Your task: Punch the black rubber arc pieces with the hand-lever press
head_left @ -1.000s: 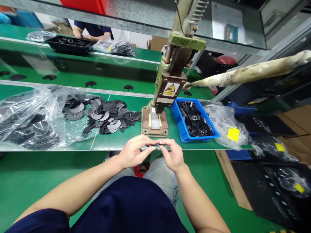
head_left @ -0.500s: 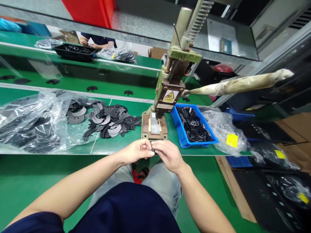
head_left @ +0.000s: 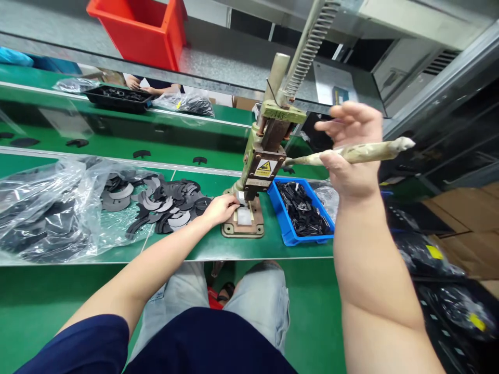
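At the base of a green hand press (head_left: 268, 150), my left hand (head_left: 221, 209) pinches a small black part (head_left: 241, 205) under the ram, by the pale metal block (head_left: 244, 215). Fingers hide most of this part, so its exact kind does not show. My right hand (head_left: 354, 137) is raised at the press lever (head_left: 368, 151), whose wrapped handle crosses the palm. Its fingers are apart and not wrapped round the handle. Left of the press lies a pile of dark crescent-shaped pieces (head_left: 167, 202), partly in a clear plastic bag (head_left: 74, 208).
A blue bin (head_left: 286, 231) of small black parts stands right of the press. Behind runs a green belt (head_left: 167, 143) with spaced dark pieces. A red bin (head_left: 144, 36) sits on the shelf above. Across the belt, another person's hands (head_left: 146, 88) are at work near a black tray (head_left: 117, 98).
My hands were together at the table edge, holding something small. Now the left has moved forward to the press base, and the right has risen to the lever. The view has shifted slightly.
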The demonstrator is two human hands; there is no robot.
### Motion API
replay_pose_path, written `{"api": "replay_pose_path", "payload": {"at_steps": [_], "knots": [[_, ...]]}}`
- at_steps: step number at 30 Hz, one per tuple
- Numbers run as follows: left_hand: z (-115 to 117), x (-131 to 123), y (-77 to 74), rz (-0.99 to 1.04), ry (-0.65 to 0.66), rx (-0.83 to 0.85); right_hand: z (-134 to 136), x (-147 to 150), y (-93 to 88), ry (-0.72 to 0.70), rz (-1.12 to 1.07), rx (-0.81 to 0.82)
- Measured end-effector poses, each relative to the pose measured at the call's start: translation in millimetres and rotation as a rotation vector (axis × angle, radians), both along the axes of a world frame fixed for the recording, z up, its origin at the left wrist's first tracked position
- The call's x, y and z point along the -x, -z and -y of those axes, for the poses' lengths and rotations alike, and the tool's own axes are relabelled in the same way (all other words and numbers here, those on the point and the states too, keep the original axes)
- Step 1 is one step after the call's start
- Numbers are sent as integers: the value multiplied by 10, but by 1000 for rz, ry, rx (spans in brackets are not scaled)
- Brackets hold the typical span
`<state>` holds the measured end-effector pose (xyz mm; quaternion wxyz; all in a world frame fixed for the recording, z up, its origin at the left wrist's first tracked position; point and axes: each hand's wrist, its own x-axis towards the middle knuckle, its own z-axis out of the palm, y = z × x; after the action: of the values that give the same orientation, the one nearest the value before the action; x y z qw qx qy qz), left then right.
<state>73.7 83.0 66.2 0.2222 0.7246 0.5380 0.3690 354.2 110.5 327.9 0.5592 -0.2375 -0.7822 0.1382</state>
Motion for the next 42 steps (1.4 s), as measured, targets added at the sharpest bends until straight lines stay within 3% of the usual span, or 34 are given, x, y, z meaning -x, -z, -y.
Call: {"api": "replay_pose_path", "payload": {"at_steps": [2,5,8,14,18,21,24,28,31,35,42], "knots": [[-27,-24,-31,-96,53,-58,19,60,-82,-44,70,69],[-57,-33,-55,-166,158,-97,113,82,50,-148,36,41],[-79,-23,-45,-190,186,-98,287,38,378,-151,-17,-70],[-20,-74,-12,-146,111,-106,645,-105,1228,53,61,-173],[10,-31,-117,-134,109,-30,691,-113,1581,118,16,-187],[-33,281,-273,-227,60,-10,649,-77,1658,120,-67,-228],[-82,791,-414,-467,-8,6,604,-66,1669,120,-66,-257],[-59,1261,-457,-726,72,137,579,-78,1689,168,-65,-327],[15,1254,-397,-832,101,176,581,-79,1712,146,-76,-342],[62,1037,-319,-882,75,184,596,-94,1746,118,-78,-333],[31,869,-348,-996,43,225,668,-76,1810,207,-129,-297]]}}
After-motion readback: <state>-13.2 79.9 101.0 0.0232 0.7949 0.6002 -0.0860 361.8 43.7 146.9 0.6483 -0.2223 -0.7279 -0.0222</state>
